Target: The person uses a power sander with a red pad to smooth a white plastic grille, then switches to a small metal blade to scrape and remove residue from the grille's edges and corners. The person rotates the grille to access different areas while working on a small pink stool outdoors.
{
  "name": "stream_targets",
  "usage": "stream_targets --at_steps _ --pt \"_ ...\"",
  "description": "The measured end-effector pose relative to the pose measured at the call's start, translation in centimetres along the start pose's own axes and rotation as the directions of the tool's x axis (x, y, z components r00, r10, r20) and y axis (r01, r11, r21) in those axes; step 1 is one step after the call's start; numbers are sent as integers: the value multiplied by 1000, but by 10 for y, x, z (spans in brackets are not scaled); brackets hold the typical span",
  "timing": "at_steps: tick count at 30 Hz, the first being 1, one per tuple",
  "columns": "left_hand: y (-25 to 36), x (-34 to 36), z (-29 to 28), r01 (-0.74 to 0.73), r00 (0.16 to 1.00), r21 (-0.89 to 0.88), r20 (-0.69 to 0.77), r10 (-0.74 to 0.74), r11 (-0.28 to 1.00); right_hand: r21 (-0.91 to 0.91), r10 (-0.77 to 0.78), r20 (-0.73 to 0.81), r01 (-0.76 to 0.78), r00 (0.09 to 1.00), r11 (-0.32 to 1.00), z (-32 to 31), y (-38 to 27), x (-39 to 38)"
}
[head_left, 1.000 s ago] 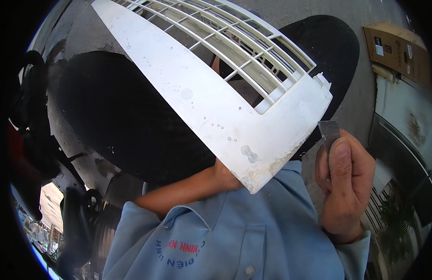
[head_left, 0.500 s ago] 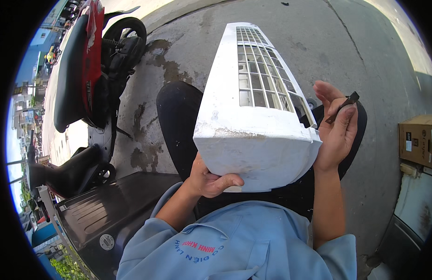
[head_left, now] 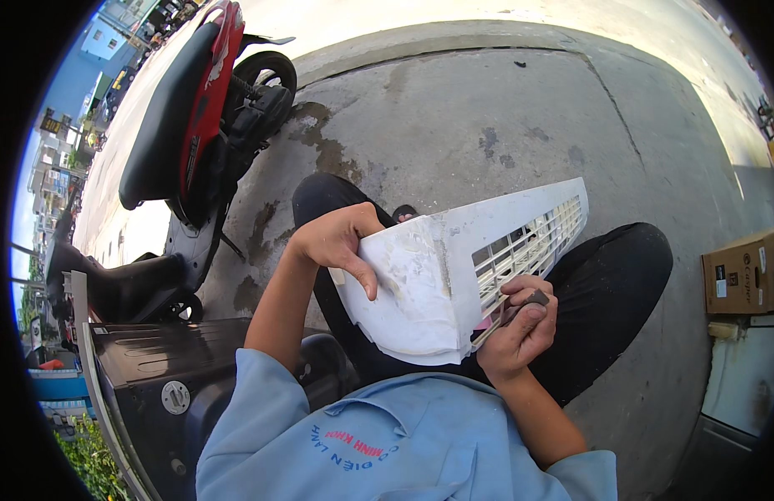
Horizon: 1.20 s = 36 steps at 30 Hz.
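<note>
A white plastic air-conditioner casing (head_left: 408, 288) with a slatted grille lies tilted across my lap. Its closed end faces me and the grille side points to the far right. My left hand (head_left: 341, 238) is closed over the casing's left edge, thumb flat on the scuffed end face and fingertips hidden behind. Close to the near corner of the grille, my right hand (head_left: 520, 334) pinches a small folded brown-grey strip (head_left: 535, 299), which looks like sandpaper. Whether the strip touches the casing is unclear.
A red and black motorbike (head_left: 199, 125) is parked at the left on stained concrete (head_left: 454, 108). Near my left elbow lies a dark appliance panel (head_left: 170, 351). At the right, a cardboard box (head_left: 742, 271) rests on a whitish appliance (head_left: 746, 367).
The casing has turned clockwise and dropped lower, its far end swinging right. My left hand has shifted from its underside to the left edge; my right hand moved inward with the strip.
</note>
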<state>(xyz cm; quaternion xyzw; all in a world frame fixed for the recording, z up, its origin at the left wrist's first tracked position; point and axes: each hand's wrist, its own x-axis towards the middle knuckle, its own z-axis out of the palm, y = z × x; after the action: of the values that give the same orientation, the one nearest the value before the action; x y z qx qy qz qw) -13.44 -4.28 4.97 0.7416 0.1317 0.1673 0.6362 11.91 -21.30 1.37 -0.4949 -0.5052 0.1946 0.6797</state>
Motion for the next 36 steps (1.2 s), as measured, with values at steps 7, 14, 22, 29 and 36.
stream_targets --at_steps 7,14,22,29,36 --pt "49 -10 23 273 947 429 -279 -161 861 -250 -79 131 110 988 962 -15 -3 -23" --pt "64 -25 70 388 683 698 -656 320 602 -73 -132 570 211 811 975 -28 1 75" --pt "108 5 115 284 709 881 -458 535 379 58 -402 639 480 656 875 6 -19 109" --pt "111 25 102 414 757 908 -385 528 69 -18 -508 649 679 567 734 26 -30 126" --pt "86 10 35 192 789 955 -14 614 -225 -112 -588 537 742 605 661 38 -21 142"
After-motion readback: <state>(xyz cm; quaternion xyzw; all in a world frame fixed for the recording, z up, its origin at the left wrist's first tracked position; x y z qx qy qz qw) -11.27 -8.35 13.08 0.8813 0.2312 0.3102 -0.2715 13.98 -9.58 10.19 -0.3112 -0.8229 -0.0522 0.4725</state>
